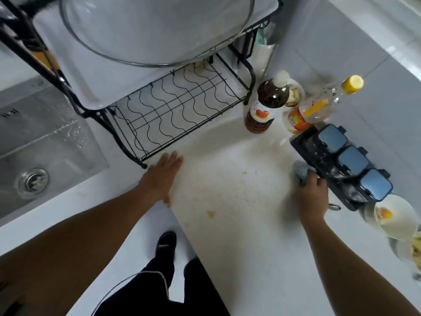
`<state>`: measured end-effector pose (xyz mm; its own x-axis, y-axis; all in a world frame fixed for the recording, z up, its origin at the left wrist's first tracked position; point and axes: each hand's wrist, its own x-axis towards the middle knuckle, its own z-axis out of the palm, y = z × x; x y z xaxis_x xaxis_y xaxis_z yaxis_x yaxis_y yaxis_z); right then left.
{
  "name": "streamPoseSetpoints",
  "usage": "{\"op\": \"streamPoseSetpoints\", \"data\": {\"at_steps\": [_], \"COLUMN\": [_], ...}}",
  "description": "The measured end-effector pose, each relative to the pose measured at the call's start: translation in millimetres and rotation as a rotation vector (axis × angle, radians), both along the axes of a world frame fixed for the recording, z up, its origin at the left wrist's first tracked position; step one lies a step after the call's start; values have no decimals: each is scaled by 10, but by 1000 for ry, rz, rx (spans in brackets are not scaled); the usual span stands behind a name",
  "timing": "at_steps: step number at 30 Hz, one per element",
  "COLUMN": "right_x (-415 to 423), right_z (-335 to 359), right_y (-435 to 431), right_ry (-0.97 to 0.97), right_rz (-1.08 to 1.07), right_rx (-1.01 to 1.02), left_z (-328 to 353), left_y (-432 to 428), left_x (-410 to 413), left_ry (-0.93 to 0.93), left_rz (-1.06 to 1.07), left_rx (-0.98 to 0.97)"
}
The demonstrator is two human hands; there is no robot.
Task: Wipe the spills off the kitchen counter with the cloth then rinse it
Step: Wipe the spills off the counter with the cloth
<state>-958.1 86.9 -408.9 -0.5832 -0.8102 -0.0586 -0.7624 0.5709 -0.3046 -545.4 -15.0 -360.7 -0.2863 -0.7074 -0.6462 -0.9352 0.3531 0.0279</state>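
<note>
The white kitchen counter (227, 160) carries a film of small crumbs and two yellowish spill spots, one (211, 214) near the front edge and a smaller one (245, 172) in the middle. My right hand (312, 197) presses a bunched light blue cloth (301, 175) onto the counter at the right, right beside the dark seasoning box. My left hand (163, 176) lies flat with fingers spread on the counter at the foot of the dish rack, holding nothing. The steel sink (45, 142) is at the left, wet with water drops.
A black wire dish rack (173, 115) with a big glass lid (157, 30) stands behind my left hand. A dark vinegar bottle (264, 106), a clear yellow-capped bottle (323, 103) and a black seasoning box with blue lids (350, 165) crowd the right. Dishes (396, 215) sit at far right.
</note>
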Motion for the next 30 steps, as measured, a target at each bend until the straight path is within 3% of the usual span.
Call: {"op": "streamPoseSetpoints", "data": {"at_steps": [4, 6, 9, 11, 16, 18, 21, 22, 27, 29, 30], "right_x": [204, 31, -74, 120, 411, 319, 369, 465, 777, 716, 710], "right_z": [-34, -41, -44, -16, 6, 33, 49, 61, 16, 56, 62], "right_y": [228, 226, 84, 69, 367, 324, 287, 295, 547, 518, 488], "right_ry": [30, 66, 10, -10, 49, 57, -25, -23, 66, 34, -5], "right_rz": [446, 552, 128, 8, 476, 430, 31, -11, 510, 446, 290], "right_rx": [13, 11, 12, -5, 16, 44, 57, 41, 19, 49, 55], "left_z": [38, 46, 17, -6, 0, 7, -14, -22, -41, -44, -42], "left_y": [20, 23, 11, 11, 14, 9, 10, 10, 24, 28, 28], "left_x": [10, 6, 27, 48, 38, 40, 54, 51, 73, 80, 85], "left_ry": [4, 18, 25, 31, 26, 33, 43, 50, 61, 53, 52], "left_rz": [-4, 11, 15, 10, -5, 1, -5, -6, -17, -26, -31], "left_rx": [2, -1, -4, -6, -4, -2, -15, -23, -27, -44, -47]}}
